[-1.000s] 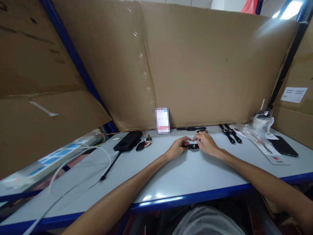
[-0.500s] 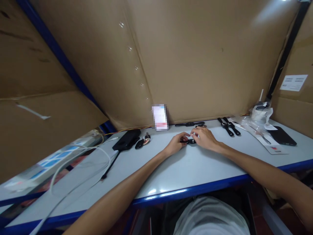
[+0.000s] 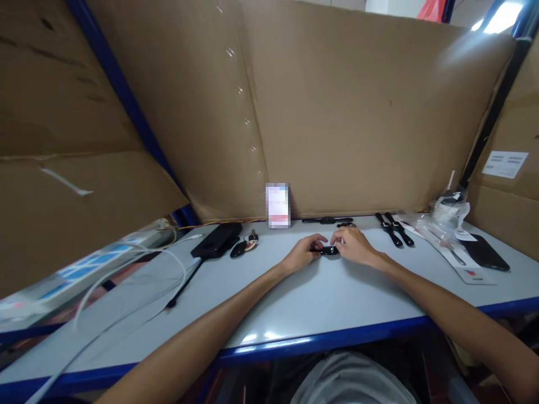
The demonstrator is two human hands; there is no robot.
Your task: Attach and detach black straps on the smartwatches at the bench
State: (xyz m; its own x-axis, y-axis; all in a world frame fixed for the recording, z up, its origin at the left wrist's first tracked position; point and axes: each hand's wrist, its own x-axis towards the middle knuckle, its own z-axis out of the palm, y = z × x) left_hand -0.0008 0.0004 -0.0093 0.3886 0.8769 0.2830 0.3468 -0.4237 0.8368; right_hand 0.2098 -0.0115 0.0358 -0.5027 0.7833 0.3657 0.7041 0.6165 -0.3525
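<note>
A small black wristwatch (image 3: 330, 251) lies on the table between my hands, its strap ends partly hidden by fingers. My left hand (image 3: 304, 251) is closed around the left end of the strap. My right hand (image 3: 355, 247) bends over the watch's right side, thumb and fingertips pinched at it. Just behind, another black watch (image 3: 327, 220) is stretched flat along the cardboard wall. A dark item (image 3: 346, 225) beyond my right hand is partly covered by it.
Two black watches (image 3: 394, 229) lie side by side to the right, near plastic packaging (image 3: 438, 238) and a black phone (image 3: 484, 251). A lit phone (image 3: 278, 206) leans on the cardboard. Leftward are keys (image 3: 244, 246), a black box (image 3: 218, 240), white cables and a power strip (image 3: 90, 264).
The camera view has tilted upward, showing more above the cardboard wall. Both hands stay at the same watch, with only small finger shifts.
</note>
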